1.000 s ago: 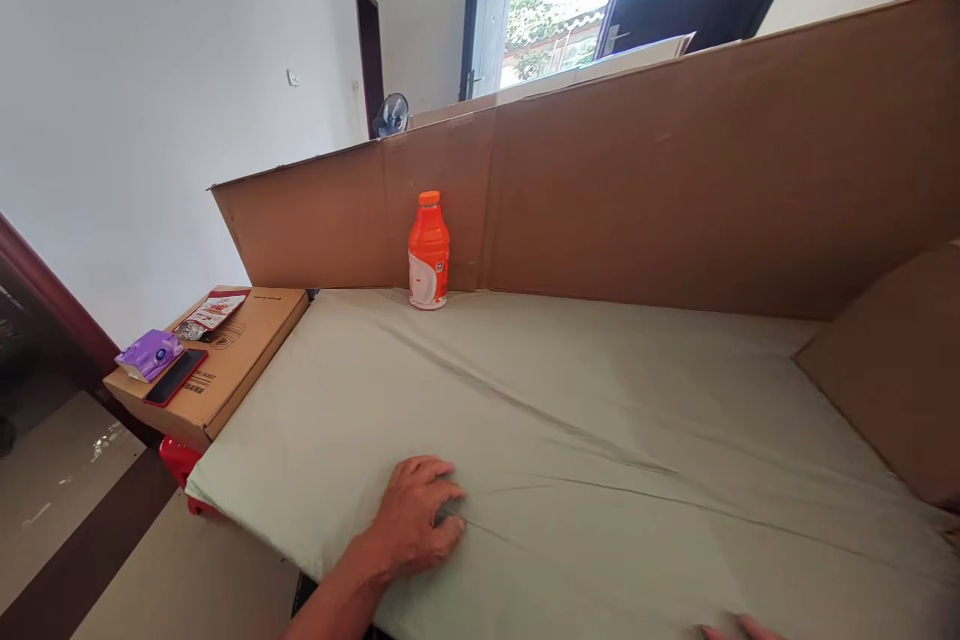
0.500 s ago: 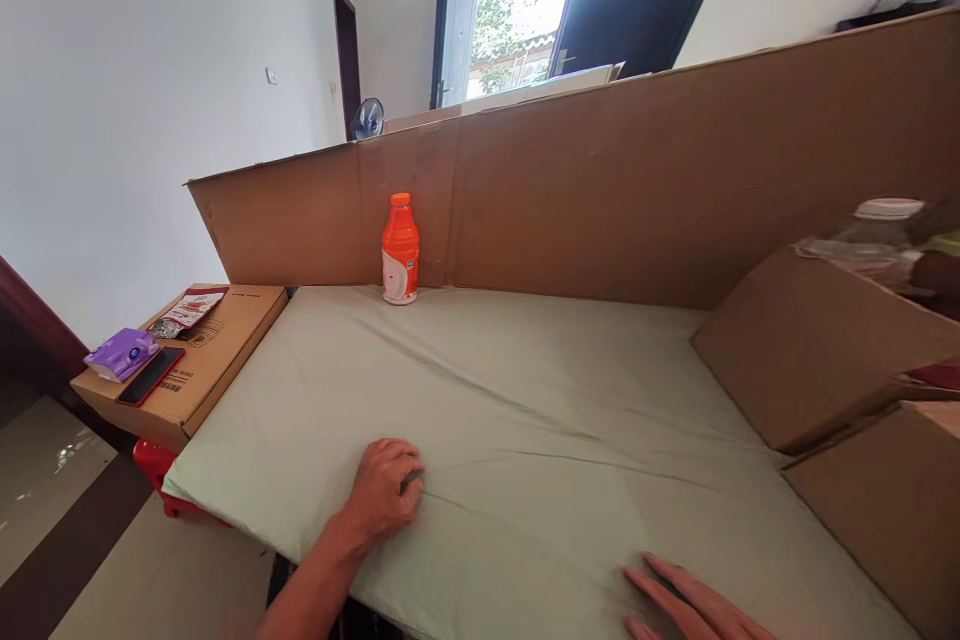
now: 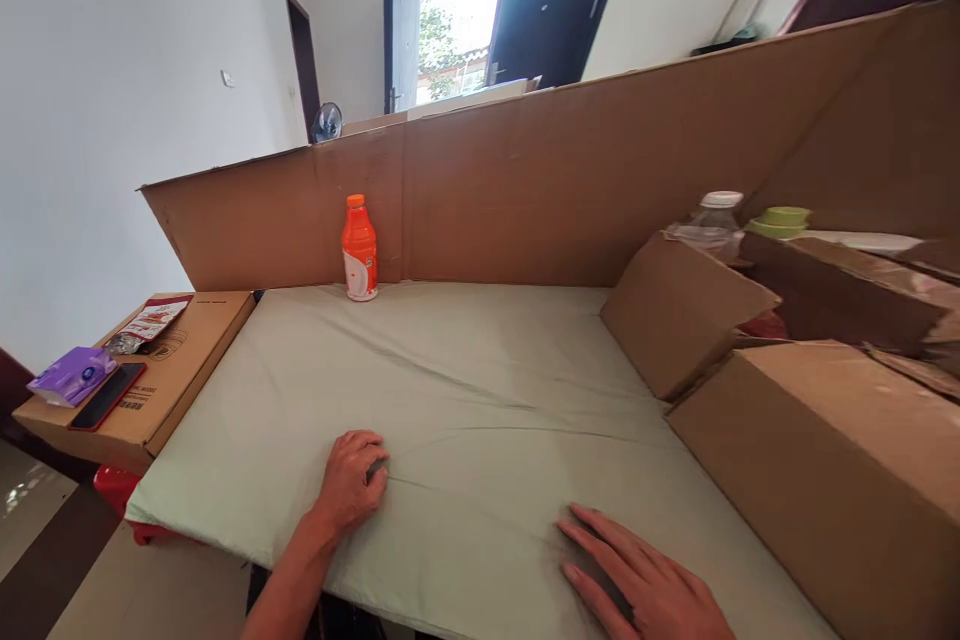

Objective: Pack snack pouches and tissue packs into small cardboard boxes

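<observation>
My left hand (image 3: 352,480) rests on the pale green cloth (image 3: 465,350) covering the table. Its fingers are loosely bent, with a gap between them and the thumb, and I see nothing in it. Lower right, my right hand (image 3: 637,575) lies on the same cloth, fingers stretched out and apart, holding nothing. An orange bottle (image 3: 360,250) with an orange cap and a white lower label stands upright at the far edge, well beyond both hands.
A cardboard panel (image 3: 510,190) runs along the back. Open cardboard boxes (image 3: 810,480) fill the right side, with a clear bottle (image 3: 716,220) and a green lid (image 3: 784,218). At left, a flat carton (image 3: 202,350) bears a purple tissue pack (image 3: 71,375), a phone (image 3: 109,396) and a pouch (image 3: 154,320).
The view has turned to the right, so the scene sits farther left and more of the boxes shows. More of my right hand is visible. The orange bottle stays in place.
</observation>
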`<state>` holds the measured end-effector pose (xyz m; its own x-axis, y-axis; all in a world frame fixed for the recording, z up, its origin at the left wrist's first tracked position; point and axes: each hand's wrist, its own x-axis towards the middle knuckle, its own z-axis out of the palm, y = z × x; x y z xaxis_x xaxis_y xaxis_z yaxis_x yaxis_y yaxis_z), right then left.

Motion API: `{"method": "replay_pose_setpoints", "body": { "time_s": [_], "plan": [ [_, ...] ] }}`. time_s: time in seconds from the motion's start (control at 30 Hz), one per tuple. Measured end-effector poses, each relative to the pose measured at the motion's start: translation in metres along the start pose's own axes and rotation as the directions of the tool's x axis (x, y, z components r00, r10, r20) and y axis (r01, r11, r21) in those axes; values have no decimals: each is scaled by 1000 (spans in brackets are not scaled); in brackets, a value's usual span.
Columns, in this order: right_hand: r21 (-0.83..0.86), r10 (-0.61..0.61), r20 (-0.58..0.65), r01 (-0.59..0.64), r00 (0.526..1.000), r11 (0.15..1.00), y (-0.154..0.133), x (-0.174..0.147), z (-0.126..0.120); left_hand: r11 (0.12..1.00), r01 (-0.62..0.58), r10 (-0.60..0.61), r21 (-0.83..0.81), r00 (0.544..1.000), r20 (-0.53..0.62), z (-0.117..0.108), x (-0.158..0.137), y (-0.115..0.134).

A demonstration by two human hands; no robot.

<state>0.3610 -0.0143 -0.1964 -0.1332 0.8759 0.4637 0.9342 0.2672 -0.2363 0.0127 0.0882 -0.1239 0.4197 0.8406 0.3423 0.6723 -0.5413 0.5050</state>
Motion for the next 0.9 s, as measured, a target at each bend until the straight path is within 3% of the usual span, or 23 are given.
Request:
{"method": "replay_pose_setpoints", "body": {
  "time_s": [0.13,0.37,0.63,0.9],
  "plan": [
    [19,34,67,-36,997,999,-8,8,-13,1000,-6,6,3,1000,-9,-3,4,-1],
    [38,85,58,-88,995,995,-24,22,-23,998,-45,47,33,996,-70,-1,9,-8],
    [126,206,130,-222,970,967,-41,42,-44,985,-153,164,85,975,-147,4,23,-33],
    [204,245,149,-273,958,940,-45,49,-54,942,-256,296,218,939,-176,4,30,-52]
  ]
}}
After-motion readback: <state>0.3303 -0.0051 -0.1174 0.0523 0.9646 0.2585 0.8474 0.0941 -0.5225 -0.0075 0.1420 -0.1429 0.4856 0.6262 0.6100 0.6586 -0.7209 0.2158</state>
